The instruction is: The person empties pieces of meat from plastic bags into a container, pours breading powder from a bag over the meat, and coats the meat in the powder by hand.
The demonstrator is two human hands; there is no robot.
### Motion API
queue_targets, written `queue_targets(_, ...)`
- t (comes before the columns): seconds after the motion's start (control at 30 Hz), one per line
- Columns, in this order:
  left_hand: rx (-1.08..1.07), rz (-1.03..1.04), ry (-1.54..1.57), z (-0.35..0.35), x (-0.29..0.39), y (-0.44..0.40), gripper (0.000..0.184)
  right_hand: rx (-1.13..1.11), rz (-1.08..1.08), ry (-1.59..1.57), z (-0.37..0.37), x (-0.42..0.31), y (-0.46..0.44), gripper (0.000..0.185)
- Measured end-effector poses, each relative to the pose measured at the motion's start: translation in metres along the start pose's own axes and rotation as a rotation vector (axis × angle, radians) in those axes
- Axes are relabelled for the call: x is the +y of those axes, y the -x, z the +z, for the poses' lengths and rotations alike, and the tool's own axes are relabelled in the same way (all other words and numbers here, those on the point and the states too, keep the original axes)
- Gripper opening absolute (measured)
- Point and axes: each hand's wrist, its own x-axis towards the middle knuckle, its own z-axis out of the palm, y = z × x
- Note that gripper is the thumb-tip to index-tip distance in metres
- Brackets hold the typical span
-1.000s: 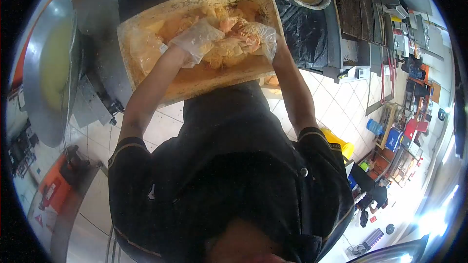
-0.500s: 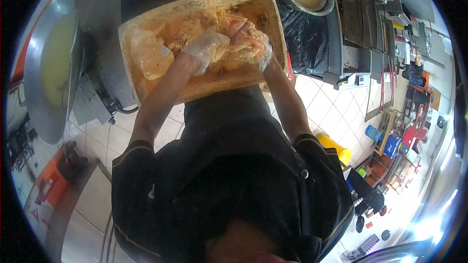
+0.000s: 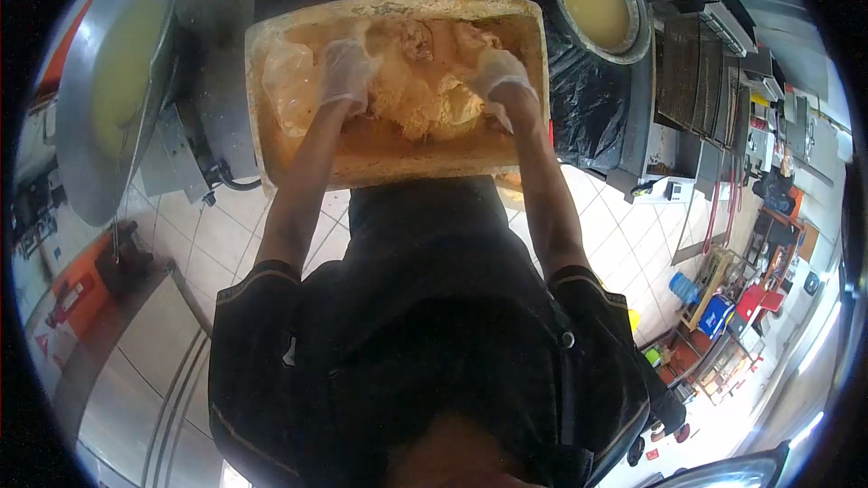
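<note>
A pale rectangular tub (image 3: 389, 172) holds orange-tan breading flour and several raw pieces that look like chicken. My left hand (image 3: 348, 72), in a clear plastic glove, is inside the tub on the left; its fingers are blurred into the flour. At the tub's right side is my right hand (image 3: 503, 74), also gloved, with its fingertips hidden by flour and blur. Between the hands lies a heavily floured chicken piece (image 3: 458, 107). Behind it, a pinker chicken piece (image 3: 416, 41) shows. A clear plastic bag or container (image 3: 289, 90) rests in the tub's left end.
A round metal bowl of cloudy liquid (image 3: 592, 4) stands beyond the tub's right corner, by black plastic sheeting (image 3: 588, 108). At left is a large metal pan (image 3: 77, 154) with yellowish liquid. Wire baskets (image 3: 692, 72) stand at right. The floor is tiled (image 3: 606, 208).
My hands have moved apart, the left one leftward and the right one off the chicken pieces it was gathering. The chicken now lies lower in the flour. The whole view has shifted slightly.
</note>
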Motion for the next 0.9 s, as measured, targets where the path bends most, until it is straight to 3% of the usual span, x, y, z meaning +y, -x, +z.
queue_targets(0.07, -0.055, -0.240, -0.249, 0.006, -0.012, -0.002, 0.044, -0.077, 0.022, 0.067, 0.031, 0.003, -0.026, 0.059)
queue_targets(0.17, -0.252, -0.116, -0.583, 0.058, -0.081, -0.019, 0.037, 0.056, 0.160, 0.058, 0.026, -0.012, -0.049, 0.057)
queue_targets(0.23, -0.511, -0.139, -0.548, 0.080, -0.112, -0.041, 0.042, 0.104, 0.358, -0.130, 0.034, -0.004, -0.074, 0.052)
queue_targets(0.3, -0.562, -0.182, -0.514, 0.081, -0.122, -0.046, 0.038, 0.272, 0.196, -0.117, 0.058, 0.006, -0.092, 0.052)
queue_targets(0.33, -0.591, -0.195, -0.500, 0.079, -0.127, -0.049, 0.035, 0.217, 0.128, -0.215, 0.054, 0.012, -0.090, 0.050)
queue_targets(0.4, -0.543, -0.104, -0.517, 0.070, -0.130, -0.048, 0.031, 0.090, 0.010, -0.422, 0.031, 0.015, -0.078, 0.047)
queue_targets(0.47, -0.377, 0.077, -0.594, 0.049, -0.127, -0.034, 0.026, 0.245, -0.193, -0.099, 0.078, 0.031, -0.104, 0.047)
queue_targets(0.57, -0.262, 0.154, -0.651, 0.042, -0.132, -0.029, 0.020, -0.057, -0.100, -0.139, 0.062, 0.017, -0.109, 0.043)
queue_targets(0.67, -0.353, 0.112, -0.631, 0.056, -0.147, -0.039, 0.025, -0.127, -0.143, -0.123, 0.060, 0.001, -0.105, 0.040)
queue_targets(0.73, -0.464, 0.017, -0.422, 0.049, -0.155, -0.040, 0.026, -0.156, -0.157, -0.102, 0.064, -0.010, -0.105, 0.038)
queue_targets(0.9, -0.434, 0.197, -0.438, 0.005, -0.123, -0.026, 0.031, -0.225, -0.185, -0.157, 0.072, -0.028, -0.107, 0.036)
